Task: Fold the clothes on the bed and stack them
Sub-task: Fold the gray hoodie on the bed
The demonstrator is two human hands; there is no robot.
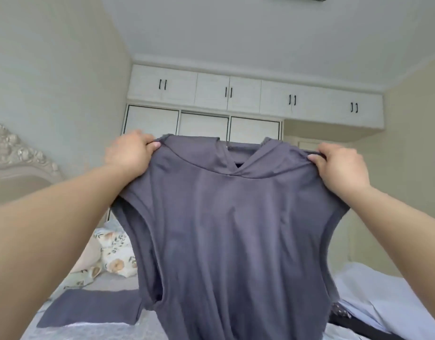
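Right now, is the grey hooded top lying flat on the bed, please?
No, both the left hand and right hand hold the grey hooded top up by its shoulders.

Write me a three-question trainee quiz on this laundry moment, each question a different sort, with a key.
1. True or false: the grey sleeveless hooded top lies flat on the bed.
2. Multiple choice: the left hand and right hand grip the top at A) its hem, B) its shoulders, C) its hood.
3. Fill in: a folded grey garment lies on the bed to the person's ____.

Key: 1 false, it is held up in the air; 2 B; 3 left.
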